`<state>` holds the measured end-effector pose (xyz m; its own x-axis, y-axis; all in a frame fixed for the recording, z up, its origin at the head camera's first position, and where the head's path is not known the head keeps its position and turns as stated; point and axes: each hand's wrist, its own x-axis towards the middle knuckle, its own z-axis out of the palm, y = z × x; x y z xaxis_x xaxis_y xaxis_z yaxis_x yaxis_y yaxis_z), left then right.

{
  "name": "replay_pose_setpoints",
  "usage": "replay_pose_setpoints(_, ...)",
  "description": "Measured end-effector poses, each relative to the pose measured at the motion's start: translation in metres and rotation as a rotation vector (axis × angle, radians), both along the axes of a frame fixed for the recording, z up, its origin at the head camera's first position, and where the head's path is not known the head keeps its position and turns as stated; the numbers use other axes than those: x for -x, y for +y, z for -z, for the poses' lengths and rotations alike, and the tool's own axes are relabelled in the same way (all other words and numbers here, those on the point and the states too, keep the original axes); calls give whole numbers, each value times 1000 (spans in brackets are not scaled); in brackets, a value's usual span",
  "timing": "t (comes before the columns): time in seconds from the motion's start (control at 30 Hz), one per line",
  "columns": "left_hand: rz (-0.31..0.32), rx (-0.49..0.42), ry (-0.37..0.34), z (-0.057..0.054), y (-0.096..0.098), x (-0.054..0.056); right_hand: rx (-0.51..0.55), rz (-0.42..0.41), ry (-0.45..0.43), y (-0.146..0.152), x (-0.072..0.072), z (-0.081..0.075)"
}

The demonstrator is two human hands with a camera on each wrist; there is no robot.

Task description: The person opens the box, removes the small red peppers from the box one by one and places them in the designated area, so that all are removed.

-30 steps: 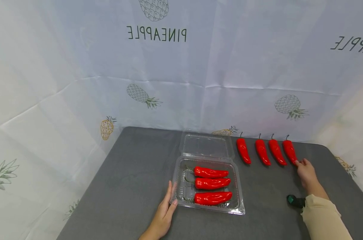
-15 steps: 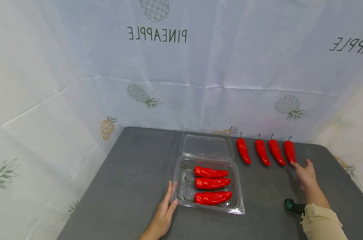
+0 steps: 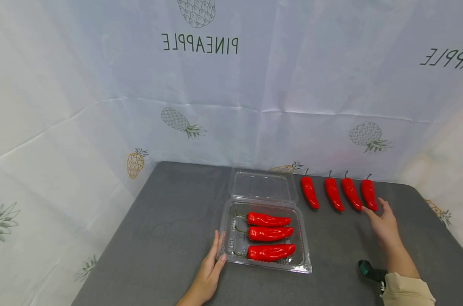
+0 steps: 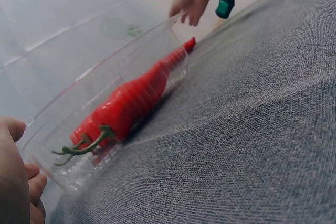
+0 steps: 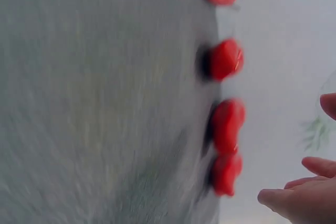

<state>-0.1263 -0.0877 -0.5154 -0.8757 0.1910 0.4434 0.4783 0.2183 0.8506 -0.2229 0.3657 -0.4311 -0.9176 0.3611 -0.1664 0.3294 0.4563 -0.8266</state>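
Note:
A clear plastic clamshell box (image 3: 306, 255) lies with its lid (image 3: 262, 186) folded back, and three red peppers (image 3: 271, 253) lie side by side in it. My left hand (image 3: 207, 272) holds the box at its front left corner, thumb on the rim and fingers along the left wall. Several more red peppers stand in a row at the back right. Around the tip of the rightmost pepper (image 3: 368, 194), my right hand (image 3: 386, 227) is spread, thumb and fingers apart. Its thumb is close to the tip of the neighbouring pepper (image 3: 351, 193); contact cannot be told.
Two other peppers, a left one (image 3: 309, 192) and its neighbour (image 3: 333, 194), lie right of the lid. A pineapple-print curtain (image 3: 254, 85) hangs behind the grey tabletop (image 3: 170, 221). A black and green device (image 3: 370, 270) sits on the right wrist.
My right hand has let go of the rightmost pepper's tip and moved a little left, fingers spreading. That pepper has swung slightly straighter. The left hand and box stay put.

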Motion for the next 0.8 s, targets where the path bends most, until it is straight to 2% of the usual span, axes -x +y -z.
replay_pose_setpoints(0.17, -5, 1, -13, 0, 0, 0, 0, -126, 34, -22, -11, -7)
replay_pose_setpoints(0.37, -7, 0, -47, 0, -1, -1, -74, -259, 87, -46, -21, -14)
replay_pose_setpoints(0.5, -9, -3, -45, 0, 0, -1, -96, -319, 127, -60, -25, -18)
replay_pose_setpoints(0.8, -10, -4, -11, 0, 1, -1, -105, -444, 118, -82, -36, -32)
